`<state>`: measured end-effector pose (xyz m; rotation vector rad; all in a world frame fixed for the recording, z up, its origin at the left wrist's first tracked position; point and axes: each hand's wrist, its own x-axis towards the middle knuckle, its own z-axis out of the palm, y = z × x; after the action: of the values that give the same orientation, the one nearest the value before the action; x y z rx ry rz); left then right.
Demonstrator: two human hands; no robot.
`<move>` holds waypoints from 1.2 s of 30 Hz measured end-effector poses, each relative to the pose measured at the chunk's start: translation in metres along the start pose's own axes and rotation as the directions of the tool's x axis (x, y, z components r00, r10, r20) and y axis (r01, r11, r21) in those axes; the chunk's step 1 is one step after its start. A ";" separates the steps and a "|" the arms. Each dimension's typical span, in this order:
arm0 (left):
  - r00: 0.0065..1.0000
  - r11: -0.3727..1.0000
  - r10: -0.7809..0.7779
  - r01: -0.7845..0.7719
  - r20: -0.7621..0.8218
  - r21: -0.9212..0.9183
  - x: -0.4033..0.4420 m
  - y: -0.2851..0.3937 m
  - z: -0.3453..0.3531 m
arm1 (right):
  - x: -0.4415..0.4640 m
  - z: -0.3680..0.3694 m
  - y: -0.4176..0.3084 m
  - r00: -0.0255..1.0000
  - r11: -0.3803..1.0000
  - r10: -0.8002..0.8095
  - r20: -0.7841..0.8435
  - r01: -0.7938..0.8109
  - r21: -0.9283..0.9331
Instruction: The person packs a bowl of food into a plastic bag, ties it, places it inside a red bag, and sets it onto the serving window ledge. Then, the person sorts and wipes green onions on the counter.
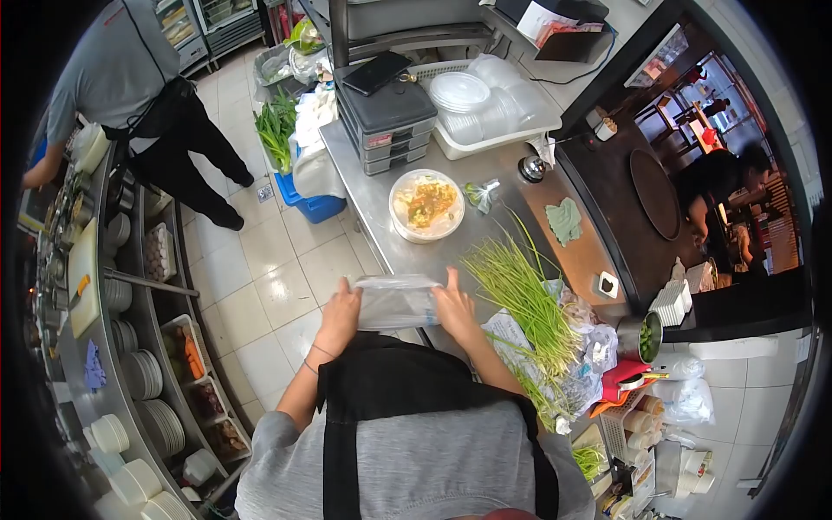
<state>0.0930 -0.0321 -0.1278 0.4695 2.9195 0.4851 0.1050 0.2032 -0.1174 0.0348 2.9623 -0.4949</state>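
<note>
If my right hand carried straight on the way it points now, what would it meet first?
Probably the round tub of food on the steel counter, ahead of the right hand. Depth is unclear, so it might pass above the rim.

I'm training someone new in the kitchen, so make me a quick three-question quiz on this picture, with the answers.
1. What do the left hand and right hand hold between them?
2. True or false: the long green stalks lie nearer the right hand than the left.
3. Fill in the blank: a green ____ lies on the brown ledge beyond the metal counter.

Key:
1. A clear plastic bag.
2. True.
3. Cloth.
</note>
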 end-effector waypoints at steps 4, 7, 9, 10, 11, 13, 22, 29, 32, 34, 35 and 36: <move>0.944 0.975 -0.214 0.222 -0.250 0.003 0.011 -0.054 -0.010 | 0.044 0.005 0.027 0.992 0.515 -0.009 -0.125 0.112 0.850; 0.890 0.939 -0.335 0.289 -0.308 -0.187 0.021 -0.093 -0.034 | 0.069 -0.001 0.036 0.925 -0.156 0.329 0.191 -0.147 0.977; 0.856 0.940 -0.327 0.249 -0.400 -0.234 0.033 -0.101 -0.053 | 0.086 0.010 0.029 0.905 -0.244 0.329 0.269 -0.194 0.950; 0.854 0.928 -0.350 0.259 -0.385 -0.269 0.041 -0.103 -0.059 | 0.095 0.015 0.025 0.893 -0.284 0.335 0.302 -0.210 0.936; 0.851 0.914 -0.374 0.270 -0.369 -0.303 0.048 -0.105 -0.064 | 0.101 0.018 0.022 0.879 -0.324 0.340 0.335 -0.225 0.919; 0.848 0.898 -0.385 0.253 -0.364 -0.360 0.062 -0.107 -0.067 | 0.110 0.013 0.021 0.900 -0.333 0.324 0.291 -0.180 0.926; 0.923 0.848 -0.303 0.147 -0.237 -0.510 0.101 -0.102 -0.065 | 0.087 -0.011 0.039 0.861 -0.359 0.297 0.414 -0.301 0.884; 0.968 0.949 -0.052 -0.029 -0.246 -0.313 0.136 -0.071 -0.043 | 0.038 -0.088 0.029 0.889 -0.287 0.165 0.426 -0.370 0.884; 0.986 0.946 0.070 -0.115 -0.153 -0.304 0.153 -0.039 -0.034 | 0.035 -0.107 0.024 0.885 -0.283 0.100 0.455 -0.414 0.865; 0.980 0.921 0.152 -0.188 -0.130 -0.341 0.163 -0.018 -0.028 | 0.040 -0.113 0.020 0.880 -0.286 0.061 0.470 -0.436 0.853; 0.972 0.898 0.193 -0.230 -0.133 -0.376 0.167 -0.008 -0.024 | 0.042 -0.110 0.020 0.879 -0.293 0.067 0.471 -0.434 0.852; 0.963 0.871 0.231 -0.269 -0.139 -0.411 0.172 -0.004 -0.020 | 0.048 -0.102 0.023 0.879 -0.297 0.071 0.472 -0.433 0.851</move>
<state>-0.0740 0.0153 -0.1261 0.7774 2.7141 1.1759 0.0455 0.2579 -0.0358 0.7183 1.2251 -2.3857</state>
